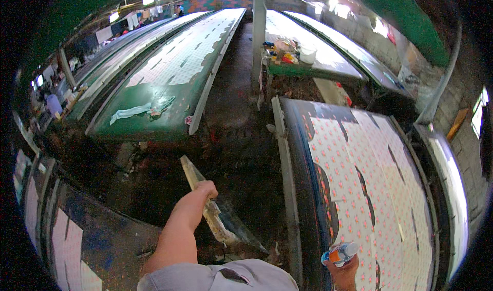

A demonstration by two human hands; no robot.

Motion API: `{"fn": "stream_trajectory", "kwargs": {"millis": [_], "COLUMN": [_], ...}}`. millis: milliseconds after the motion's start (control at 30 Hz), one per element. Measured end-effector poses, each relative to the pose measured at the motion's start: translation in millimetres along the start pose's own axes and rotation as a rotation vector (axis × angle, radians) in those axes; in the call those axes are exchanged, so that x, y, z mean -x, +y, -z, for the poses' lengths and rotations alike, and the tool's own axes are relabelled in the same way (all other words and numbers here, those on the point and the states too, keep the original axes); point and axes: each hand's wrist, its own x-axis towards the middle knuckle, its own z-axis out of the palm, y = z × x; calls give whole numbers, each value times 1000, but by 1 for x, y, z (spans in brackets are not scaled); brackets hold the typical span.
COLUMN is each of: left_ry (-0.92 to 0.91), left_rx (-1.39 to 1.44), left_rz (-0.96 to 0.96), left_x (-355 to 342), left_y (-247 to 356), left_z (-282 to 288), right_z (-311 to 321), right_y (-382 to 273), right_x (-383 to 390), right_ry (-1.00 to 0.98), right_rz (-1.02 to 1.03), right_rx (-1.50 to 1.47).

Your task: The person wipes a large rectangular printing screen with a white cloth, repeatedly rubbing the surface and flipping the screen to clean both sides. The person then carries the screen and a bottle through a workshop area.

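Several long printing tables [174, 65] run down a dim shed with a dark, stained floor [241, 152], their tops laid with white cloth bearing pink motifs [370, 178]. One wooden-framed screen [205, 198] stands slanted in the aisle; the left hand [207, 189] is closed around its upper rail. One small bottle [340, 253] sits within the right hand [343, 271], fingers wrapped below it, at the table's edge.

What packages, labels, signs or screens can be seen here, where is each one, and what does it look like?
Small bottle: held in the right hand at the lower right; clear body, blue cap end, orange and white label.
White bucket: on the cluttered green table up the aisle; round, plain white.
Colourful packets: beside that bucket; too small to tell apart.
No screens visible.
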Motion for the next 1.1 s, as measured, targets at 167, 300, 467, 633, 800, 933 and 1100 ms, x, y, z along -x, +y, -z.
{"fn": "stream_trajectory", "kwargs": {"millis": [167, 300, 467, 633, 800, 933, 1100], "left_ry": [-150, -26, 32, 25, 52, 118, 215], "left_rx": [18, 87, 269, 281, 310, 318, 598], "left_rz": [-51, -48, 104, 143, 216, 459, 710], "left_x": [-100, -120, -108, -125, -169, -164, -107], "left_y": [-44, -67, -114, -165, -225, -313, -305], "left_z": [-17, -7, 22, 29, 30, 3, 103], "right_z": [-34, -84, -141, -178, -224, -293, -358], "right_y": [-44, -69, -75, -62, -52, -103, -89], "right_x": [-71, -129, -199, -283, -384, -451, -512], "right_ry": [-75, -107, -258, -369, -421, -574, -658], "right_rz": [272, 181, 206, 274, 470, 286, 264], "right_rx": [258, 145, 104, 196, 229, 71, 78]}}
